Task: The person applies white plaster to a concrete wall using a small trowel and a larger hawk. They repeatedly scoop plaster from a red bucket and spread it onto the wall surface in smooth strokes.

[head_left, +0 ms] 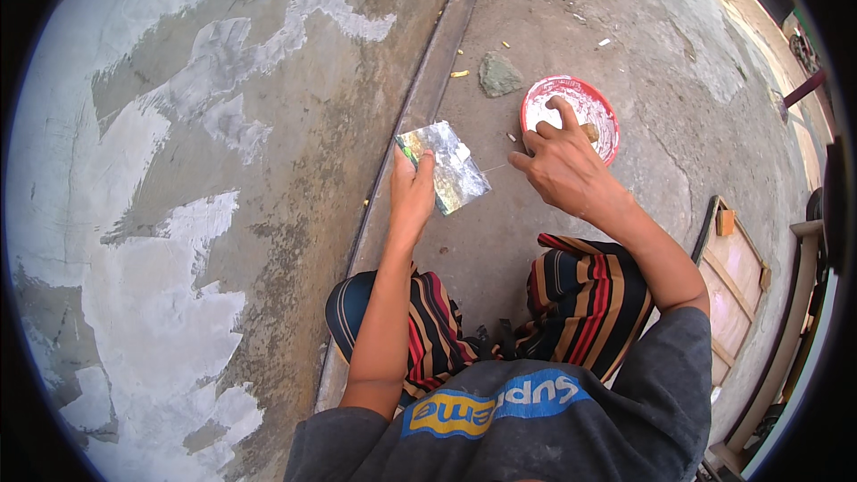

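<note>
My left hand [412, 189] grips a flat, shiny rectangular sheet [460, 180] by its left edge, thumb on top. White paste is smeared on the sheet, with a thicker dab near its upper right. My right hand [571, 170] is closed around a putty knife, index finger raised and bent. The tan rounded end of the knife's handle [590, 132] sticks out past the hand, and its thin blade shows edge-on, pointing toward the sheet. Beyond and partly behind the right hand stands a red round basin [614, 116] with white paste coating its inside.
On the left rises a grey wall [303, 152] with white paste patches. A ledge [437, 80] runs along its foot. A grey stone [500, 75] and small yellowish scraps lie on the concrete floor near the basin. A wood-framed panel [730, 281] lies at right.
</note>
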### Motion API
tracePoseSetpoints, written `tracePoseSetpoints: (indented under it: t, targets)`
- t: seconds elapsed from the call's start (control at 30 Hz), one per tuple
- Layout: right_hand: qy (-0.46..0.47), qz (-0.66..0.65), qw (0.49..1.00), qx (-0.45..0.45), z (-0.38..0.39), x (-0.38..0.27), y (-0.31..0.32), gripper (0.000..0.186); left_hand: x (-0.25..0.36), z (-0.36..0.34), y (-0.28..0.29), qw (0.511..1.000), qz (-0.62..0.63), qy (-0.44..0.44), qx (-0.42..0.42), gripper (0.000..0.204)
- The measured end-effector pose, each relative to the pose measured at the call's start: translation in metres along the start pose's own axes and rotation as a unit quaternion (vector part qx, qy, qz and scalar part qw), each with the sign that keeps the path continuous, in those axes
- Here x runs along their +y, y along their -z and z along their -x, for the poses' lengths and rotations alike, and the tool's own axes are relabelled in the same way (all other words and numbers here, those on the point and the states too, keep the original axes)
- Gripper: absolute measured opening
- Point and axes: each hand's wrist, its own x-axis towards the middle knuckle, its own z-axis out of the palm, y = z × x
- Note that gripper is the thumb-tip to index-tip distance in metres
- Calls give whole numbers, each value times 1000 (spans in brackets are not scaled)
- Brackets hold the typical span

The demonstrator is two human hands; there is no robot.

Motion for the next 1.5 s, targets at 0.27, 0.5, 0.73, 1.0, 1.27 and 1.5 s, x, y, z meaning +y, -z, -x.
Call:
tracePoseSetpoints:
  t: [0.27, 0.5, 0.73, 1.0, 1.27, 1.5]
  targets:
    - [-87, -351, 921, -146, 16, 34, 4, 20, -3, -11, 7, 1000, 8, 1, 17, 49]
    - [-197, -691, 677, -160, 16, 50, -13, 21, 4, -11, 14, 953, 297, 60, 21, 48]
    - [-289, -818, 496, -20, 7, 56, -44, 32, -8, -20, 27, 906, 411, 84, 57, 40]
    - [-223, -813, 537, 35, -56, 57, -9, 40, -13, -25, 32, 869, 477, 85, 102, 45]
    - [-184, -758, 604, 167, -192, 40, 42, 47, -13, -28, 34, 858, 494, 99, 104, 47]
    - [-230, -704, 628, 238, -249, 12, 31, 42, -1, -23, 32, 846, 505, 122, 122, 43]
